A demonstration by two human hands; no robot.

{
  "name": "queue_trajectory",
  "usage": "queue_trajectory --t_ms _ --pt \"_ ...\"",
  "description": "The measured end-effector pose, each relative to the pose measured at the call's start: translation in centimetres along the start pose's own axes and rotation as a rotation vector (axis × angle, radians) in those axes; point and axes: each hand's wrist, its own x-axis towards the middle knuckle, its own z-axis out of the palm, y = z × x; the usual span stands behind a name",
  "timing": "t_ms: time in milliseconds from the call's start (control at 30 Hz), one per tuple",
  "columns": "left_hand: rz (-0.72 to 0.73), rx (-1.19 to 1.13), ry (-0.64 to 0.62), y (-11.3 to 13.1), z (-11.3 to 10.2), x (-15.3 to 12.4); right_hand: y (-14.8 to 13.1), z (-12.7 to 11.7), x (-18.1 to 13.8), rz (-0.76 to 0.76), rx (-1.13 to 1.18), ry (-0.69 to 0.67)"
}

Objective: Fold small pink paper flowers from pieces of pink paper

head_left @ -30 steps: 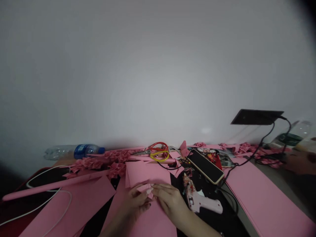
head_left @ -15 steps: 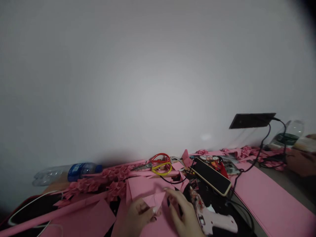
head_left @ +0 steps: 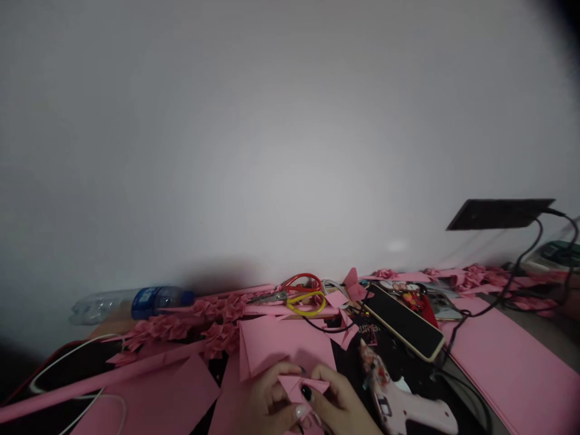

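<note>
A small piece of folded pink paper [head_left: 292, 386] is held between both hands, low in the middle of the view. My left hand [head_left: 272, 402] is closed on its left side, with the thumb on the lower part. From the right, my right hand [head_left: 338, 402] pinches the same paper, its dark-nailed thumb pressed on the folds. The lower part of the paper is partly hidden by the fingers. Just behind the hands lies a pink paper sheet [head_left: 285, 338].
Scissors with red and yellow handles [head_left: 306, 302] lie behind the sheets. On the right are a pink glue gun [head_left: 408, 405], a phone [head_left: 405, 323] and a paper stack [head_left: 512, 356]. Folded paper flowers [head_left: 222, 338] and a plastic bottle [head_left: 149, 302] are on the left, along the wall [head_left: 290, 151].
My right hand has come in to the paper and now grips it beside my left hand. The paper's folds are drawn closer together. The view has shifted slightly.
</note>
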Motion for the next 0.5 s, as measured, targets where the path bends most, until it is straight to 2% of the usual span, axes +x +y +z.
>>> queue_trajectory --t_ms 100,333,500 --pt "-0.008 -0.013 0.055 0.2 0.5 -0.3 -0.2 0.0 -0.1 -0.038 -0.052 0.007" --pt "0.016 0.034 0.038 1.1 1.0 -0.9 0.4 -0.2 -0.2 -0.041 -0.077 -0.046" --pt "0.023 0.066 0.03 1.2 1.1 -1.0 -0.3 -0.2 -0.6 -0.015 -0.066 -0.061"
